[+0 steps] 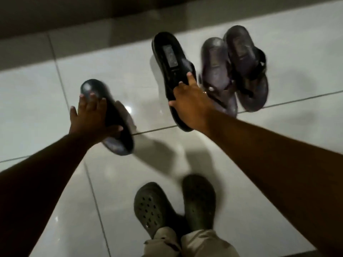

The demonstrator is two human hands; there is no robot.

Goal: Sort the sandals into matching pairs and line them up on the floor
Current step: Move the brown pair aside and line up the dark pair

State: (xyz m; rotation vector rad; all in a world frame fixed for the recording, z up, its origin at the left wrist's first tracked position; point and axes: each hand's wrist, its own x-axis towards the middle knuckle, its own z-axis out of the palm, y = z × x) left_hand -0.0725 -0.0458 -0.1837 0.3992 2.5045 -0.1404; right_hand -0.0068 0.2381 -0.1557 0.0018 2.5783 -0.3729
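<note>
My left hand grips a dark slipper by its side, holding it tilted above the white tiled floor at the left. My right hand holds a black slide sandal near its strap, with its heel pointing away from me. To the right of that sandal, two purple-grey flip-flops lie side by side on the floor, their heels pointing away from me. The image is blurred by motion.
My own feet in dark perforated clogs stand at the bottom centre, below beige trouser legs. A dark wall base runs along the top of the view. Open tile lies at the left and lower right.
</note>
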